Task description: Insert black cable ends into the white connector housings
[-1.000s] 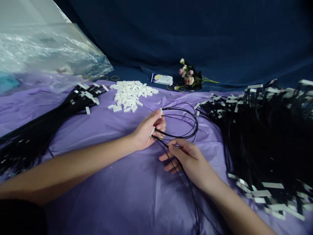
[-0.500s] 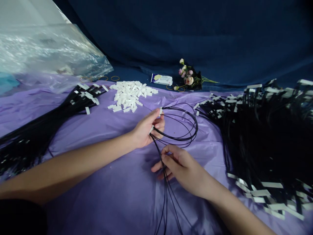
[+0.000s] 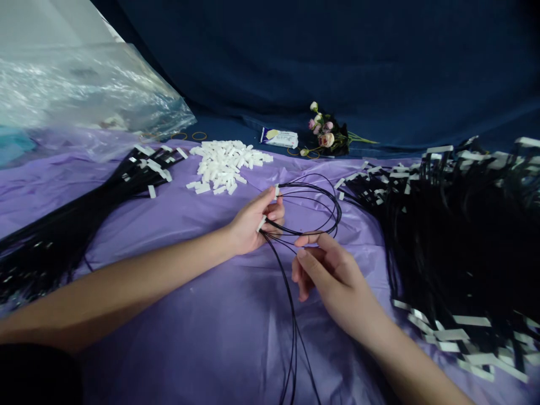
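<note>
My left hand point(image 3: 255, 222) is closed around a bundle of thin black cables with white tabs on them. One white tab point(image 3: 277, 192) shows at my thumb tip, and another white tab point(image 3: 261, 223) lies against my palm. From the hand the black cables point(image 3: 335, 208) curve right in a loose loop, while other strands point(image 3: 289, 292) hang down toward the front. My right hand point(image 3: 324, 264) is below the loop, thumb and index finger curled together on a thin black cable that runs from the left hand. Its other fingers are bent, and their inner side is partly hidden.
White tabs lie in a pile point(image 3: 228, 163) behind my left hand. Bundles of black cables with white tabs rest at left point(image 3: 84, 208) and right point(image 3: 447, 236). Farther back are a wrapped packet point(image 3: 279, 138), artificial flowers point(image 3: 324, 135), rubber bands point(image 3: 199, 135) and clear plastic point(image 3: 97, 95).
My right hand has moved right and slightly up, away from the hanging strands to just under the loop, drawing a thin cable rightward. My left hand stays in nearly the same place.
</note>
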Available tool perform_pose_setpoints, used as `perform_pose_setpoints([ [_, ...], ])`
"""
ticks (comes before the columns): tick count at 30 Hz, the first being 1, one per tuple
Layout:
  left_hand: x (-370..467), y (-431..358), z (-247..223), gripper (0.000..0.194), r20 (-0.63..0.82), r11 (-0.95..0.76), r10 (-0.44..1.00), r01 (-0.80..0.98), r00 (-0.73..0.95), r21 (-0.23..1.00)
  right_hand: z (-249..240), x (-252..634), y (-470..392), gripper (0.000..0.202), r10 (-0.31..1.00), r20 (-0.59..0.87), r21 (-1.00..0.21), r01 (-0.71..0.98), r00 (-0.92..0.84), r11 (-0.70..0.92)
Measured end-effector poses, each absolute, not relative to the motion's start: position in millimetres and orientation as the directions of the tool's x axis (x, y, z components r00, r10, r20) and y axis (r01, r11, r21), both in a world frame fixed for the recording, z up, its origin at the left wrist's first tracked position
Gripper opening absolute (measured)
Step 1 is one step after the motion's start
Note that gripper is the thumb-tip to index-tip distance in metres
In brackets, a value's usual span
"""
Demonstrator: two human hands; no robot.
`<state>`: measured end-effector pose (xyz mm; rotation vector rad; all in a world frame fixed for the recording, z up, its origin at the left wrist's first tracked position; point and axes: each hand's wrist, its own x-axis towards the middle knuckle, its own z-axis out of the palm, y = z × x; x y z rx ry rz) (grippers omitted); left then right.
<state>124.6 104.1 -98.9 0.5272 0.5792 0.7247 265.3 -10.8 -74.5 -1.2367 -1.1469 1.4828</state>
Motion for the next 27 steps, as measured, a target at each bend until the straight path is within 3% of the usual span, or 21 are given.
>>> perform_pose_setpoints([
  [5, 124.7, 103.1, -97.9, 0.030, -0.320, 0.626, 0.742, -0.438, 0.589, 0.645, -65.0, 272.5, -8.6, 0.008, 0.957, -0.247, -0.833, -0.471, -0.153, -0.290],
  [9, 124.8, 103.5, -98.8, 0.030, -0.302, 0.613, 0.748, -0.442, 0.591, 0.656, -60.8, 277.8, -7.2, 0.010, 0.985, -0.147, -0.793, -0.585, -0.088, -0.171],
  [15, 124.2, 101.3, -100.2, 0.029, -0.303, 0.599, 0.743, -0.392, 0.597, 0.699, -65.5, 276.6, -2.1, 0.016, 0.979, -0.013, -0.892, -0.446, 0.203, 0.081],
  [20, 125.6, 100.2, -100.9, 0.029, -0.290, 0.574, 0.751, -0.369, 0.593, 0.731, -62.9, 278.0, 0.5, 0.019, 0.926, 0.075, -0.941, -0.282, 0.369, 0.188],
  [27, 126.7, 97.3, -100.6, 0.029, -0.281, 0.584, 0.735, -0.367, 0.617, 0.724, -63.6, 282.3, -2.6, 0.013, 0.926, 0.199, -0.977, -0.007, 0.320, 0.212],
])
